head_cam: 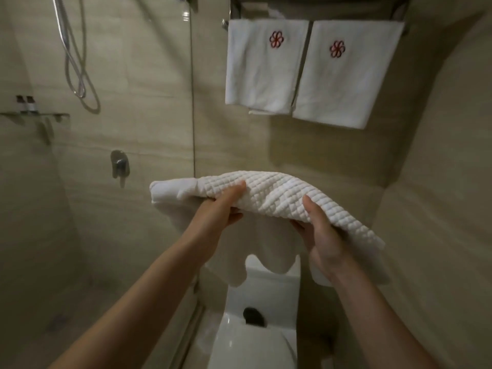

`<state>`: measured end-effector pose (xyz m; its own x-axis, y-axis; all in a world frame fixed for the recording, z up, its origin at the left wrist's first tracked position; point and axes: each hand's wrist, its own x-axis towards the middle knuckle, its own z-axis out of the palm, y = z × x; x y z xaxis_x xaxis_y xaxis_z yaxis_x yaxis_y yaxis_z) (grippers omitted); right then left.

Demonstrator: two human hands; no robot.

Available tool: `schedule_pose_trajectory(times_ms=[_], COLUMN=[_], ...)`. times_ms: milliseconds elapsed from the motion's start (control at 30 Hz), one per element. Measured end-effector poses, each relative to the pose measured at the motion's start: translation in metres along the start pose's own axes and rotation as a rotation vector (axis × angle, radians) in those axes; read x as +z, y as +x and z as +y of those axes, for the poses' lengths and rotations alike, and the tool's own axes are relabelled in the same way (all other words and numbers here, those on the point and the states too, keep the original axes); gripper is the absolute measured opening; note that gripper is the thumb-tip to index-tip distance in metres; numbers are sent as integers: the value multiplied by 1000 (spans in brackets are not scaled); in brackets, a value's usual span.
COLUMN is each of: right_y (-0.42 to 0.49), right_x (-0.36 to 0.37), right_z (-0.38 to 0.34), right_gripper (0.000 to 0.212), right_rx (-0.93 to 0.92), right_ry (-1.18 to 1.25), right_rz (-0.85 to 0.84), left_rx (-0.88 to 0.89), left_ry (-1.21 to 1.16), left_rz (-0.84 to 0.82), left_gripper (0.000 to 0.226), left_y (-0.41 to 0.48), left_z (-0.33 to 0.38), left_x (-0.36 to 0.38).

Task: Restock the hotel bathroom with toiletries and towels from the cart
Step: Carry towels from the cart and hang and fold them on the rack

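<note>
- Two bare hands hold one folded white waffle towel (279, 193) out in front of me, above the toilet (255, 339).
- My left hand (223, 206) grips the towel's near edge left of its middle, thumb on top and fingers curled underneath.
- My right hand (322, 235) grips the same edge further right in the same way. The towel's end droops past this hand.
- Loose smooth layers of the towel hang down between and below both hands. I cannot tell whether they touch the toilet tank.
- Above and beyond the hands, a left hanging towel (263, 73) and a right hanging towel (346, 83) hang side by side from a wall rack (319, 8). Each is white with a red flower emblem.
- Well to the left of my left hand, behind a glass panel (192, 75), are a shower hose (77, 62), a round mixer valve (120, 163) and a small shelf (34, 115) carrying two small bottles (26, 103).
</note>
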<state>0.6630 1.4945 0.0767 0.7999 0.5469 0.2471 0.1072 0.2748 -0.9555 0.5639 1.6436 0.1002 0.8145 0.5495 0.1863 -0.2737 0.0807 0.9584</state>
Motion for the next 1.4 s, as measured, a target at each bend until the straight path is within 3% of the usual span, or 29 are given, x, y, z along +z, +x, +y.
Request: schedule_pose_trajectory(times_ms=[67, 133, 200, 267, 367, 433, 567, 633, 733, 800, 867, 933, 1067, 1200, 1267, 1400], right_y=[27, 54, 79, 102, 133, 153, 195, 215, 245, 265, 284, 300, 328, 353, 356, 349], right_x=[2, 5, 9, 11, 10, 8, 4, 6, 5, 4, 2, -2, -7, -14, -18, -26], right_z=[-11, -27, -46, -67, -97, -117, -151, -169, -196, -209, -223, -238, -277, -306, -319, -352], right_gripper=[62, 85, 83, 65, 45, 47, 69, 80, 60, 59, 72, 64, 47, 60, 66, 48], right_rx=[-61, -140, -221, -318, -396, -446, -563, -598, -644, -673, -728, -787, -845, -882, -868, -919], right_ry=[-95, -159, -221, -278, -350, -402, -499, -527, -547, -592, -614, -596, -665, -690, -697, -789], right_rz=[-16, -37, -34, -9, 24, 32, 50, 63, 2, -34, -38, -31, -92, -88, -89, -80], left_rx=[62, 118, 169, 236, 321, 377, 537, 630, 805, 885, 905, 880, 837, 985, 1052, 1140], left_ry=[36, 48, 57, 61, 100, 121, 153, 173, 210, 171, 145, 212, 494, 916, 1189, 1680], left_rz=[-36, -83, -116, -165, -209, -190, -245, -232, -184, -136, -164, -230, -394, -477, -407, -99], left_gripper=[18, 37, 68, 77, 67, 54, 66, 50, 23, 22, 27, 27, 23, 39, 49, 59], left_y=[35, 72, 107, 140, 177, 199, 232, 244, 262, 276, 289, 299, 322, 345, 353, 367], left_z=[8, 22, 41, 58, 88, 108, 141, 150, 161, 170, 183, 198, 221, 240, 248, 267], left_x=[-3, -4, -4, -1, 14, 25, 44, 52, 65, 73, 81, 92, 122, 159, 171, 187])
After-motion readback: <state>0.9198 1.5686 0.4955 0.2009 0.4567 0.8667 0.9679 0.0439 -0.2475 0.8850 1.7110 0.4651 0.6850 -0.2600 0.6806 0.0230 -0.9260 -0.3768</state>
